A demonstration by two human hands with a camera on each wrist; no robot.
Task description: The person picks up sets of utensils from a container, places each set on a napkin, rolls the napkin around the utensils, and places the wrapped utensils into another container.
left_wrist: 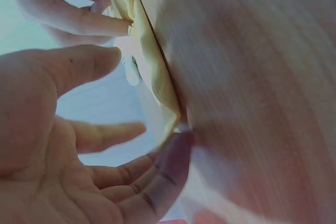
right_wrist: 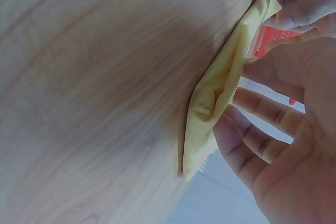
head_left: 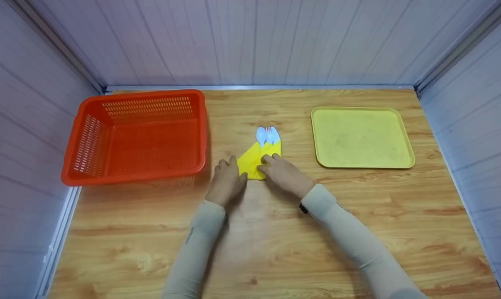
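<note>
A yellow folded napkin [head_left: 249, 162] lies on the wooden table between both hands. Out of its far end stick the heads of a pale plastic spoon [head_left: 261, 134], a fork [head_left: 269, 133] and a knife [head_left: 276, 135], side by side; their handles are hidden under the cloth. My left hand [head_left: 226, 181] is at the napkin's left corner, its fingers spread and loosely bent, fingertips by the cloth's edge in the left wrist view. With thumb and fingertips, my right hand [head_left: 286, 174] touches the top of the folded napkin [right_wrist: 212, 98], fingers fairly straight.
An orange-red perforated basket [head_left: 159, 177] stands on the left of the table [head_left: 250, 249], with nothing visible inside. On the right lies a flat yellow tray [head_left: 363, 139]. Pale panelled walls [head_left: 250, 45] enclose the back and both sides.
</note>
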